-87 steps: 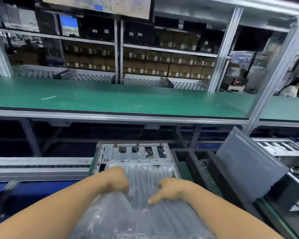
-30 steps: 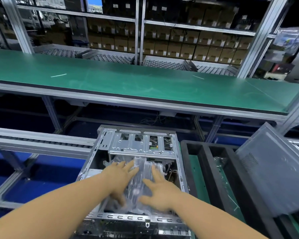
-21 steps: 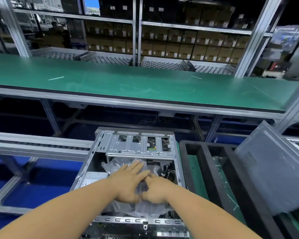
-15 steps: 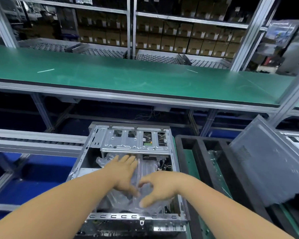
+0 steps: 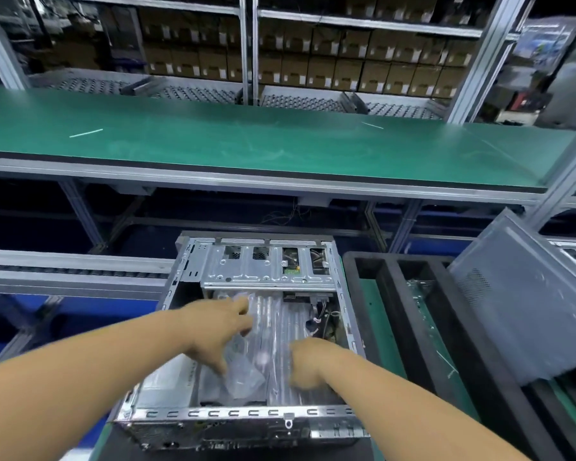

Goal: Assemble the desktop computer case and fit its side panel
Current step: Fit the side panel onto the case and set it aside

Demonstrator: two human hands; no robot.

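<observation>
Both hands seemingly press air cushion inside open case

A single head-worn camera is looking forward and steeply down from just above the person's forearms, so the open computer case is sitting close below, in the lower middle of the wide-angle frame. The view is also facing across the long green workbench towards shelves of cardboard boxes farther off. Straight rails are bowing at the edges, and no second view is sharing this scene.
</observation>
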